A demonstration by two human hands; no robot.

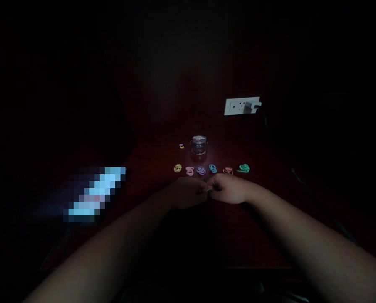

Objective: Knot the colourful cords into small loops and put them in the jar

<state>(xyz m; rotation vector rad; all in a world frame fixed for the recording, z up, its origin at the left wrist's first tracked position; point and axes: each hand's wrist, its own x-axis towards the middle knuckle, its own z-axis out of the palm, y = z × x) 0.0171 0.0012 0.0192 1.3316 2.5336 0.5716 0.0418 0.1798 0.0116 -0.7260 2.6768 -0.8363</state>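
Observation:
The scene is very dark. My left hand [188, 192] and my right hand [227, 188] meet knuckle to knuckle on a dark reddish table [238, 235], both closed in a pinch on a tiny green piece [208, 190] between the fingertips. Just beyond them lies a row of small piles of coloured rings: yellow [177, 168], pink [189, 171], purple [201, 170], blue [213, 168], salmon [228, 171] and green [244, 168]. Behind the row stands a small clear glass jar [199, 145], with one more small ring [181, 146] to its left.
A white wall socket [241, 105] with a plug in it sits on the back wall, its dark cable [304, 185] running down the right side. A lit, blurred screen [95, 194] lies at the left of the table.

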